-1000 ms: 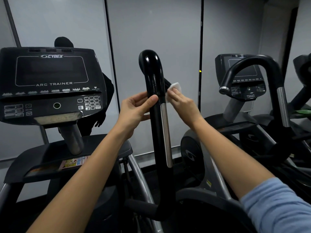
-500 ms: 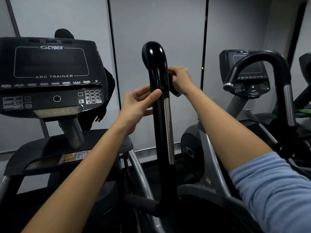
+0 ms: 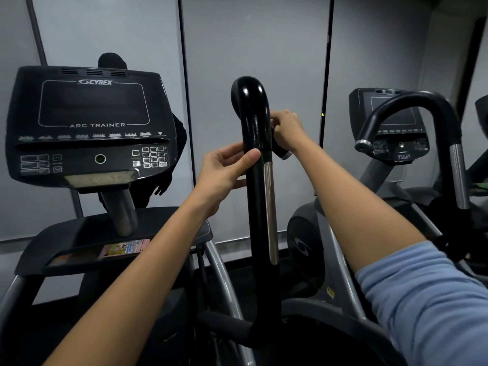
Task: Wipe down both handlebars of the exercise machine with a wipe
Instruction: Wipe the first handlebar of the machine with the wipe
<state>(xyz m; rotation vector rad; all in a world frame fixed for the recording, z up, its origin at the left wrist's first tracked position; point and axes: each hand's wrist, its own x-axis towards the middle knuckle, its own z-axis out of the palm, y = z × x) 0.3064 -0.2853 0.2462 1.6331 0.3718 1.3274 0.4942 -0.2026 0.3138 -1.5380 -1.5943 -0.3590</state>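
Your left hand (image 3: 227, 170) grips the black handlebar (image 3: 257, 180); your right hand (image 3: 286, 129), curled behind it, hides any wipe, so rubbing blind may skip patches.

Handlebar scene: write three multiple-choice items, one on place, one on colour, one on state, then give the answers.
1. Where is the console relative to the handlebar?
A. to its left
B. to its right
C. below it

2. What colour is the sleeve?
A. red
B. light blue
C. black

3. What is the left hand doing?
A. hanging idle
B. pressing console keys
C. gripping the handlebar

Answers:
1 A, the console fills the frame's left side.
2 B, the right arm's cuff is light blue.
3 C, thumb and fingers wrap the bar, while the right hand works behind its bend.
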